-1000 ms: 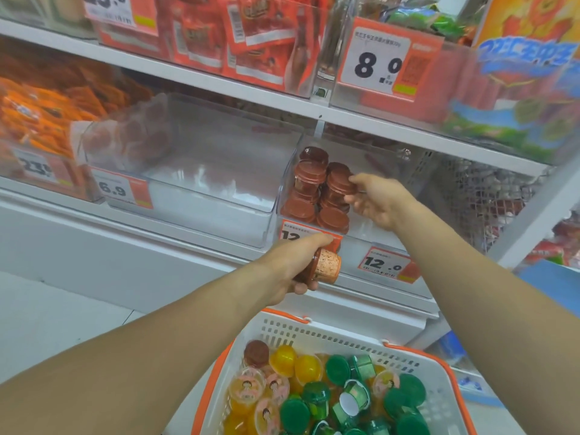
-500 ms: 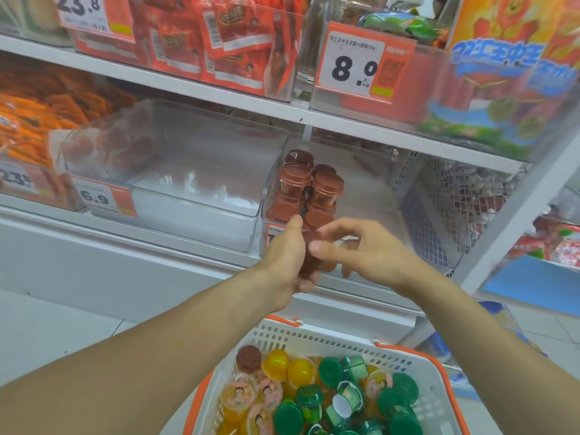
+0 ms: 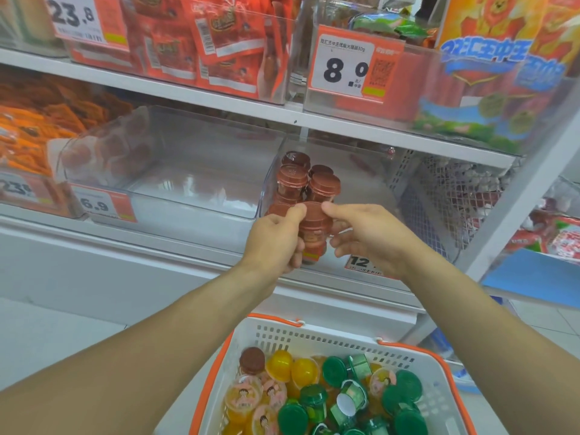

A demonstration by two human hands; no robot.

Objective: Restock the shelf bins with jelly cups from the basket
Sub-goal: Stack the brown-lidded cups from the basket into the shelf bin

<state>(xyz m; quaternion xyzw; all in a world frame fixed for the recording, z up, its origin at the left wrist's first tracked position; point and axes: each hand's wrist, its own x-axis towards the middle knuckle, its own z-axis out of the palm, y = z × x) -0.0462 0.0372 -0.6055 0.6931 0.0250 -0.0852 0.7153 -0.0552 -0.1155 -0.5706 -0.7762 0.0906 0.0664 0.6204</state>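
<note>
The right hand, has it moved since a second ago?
Yes. The right hand has come down and back out of the clear bin, away from the stacked brown cups, to meet the left hand at the held cup.
</note>
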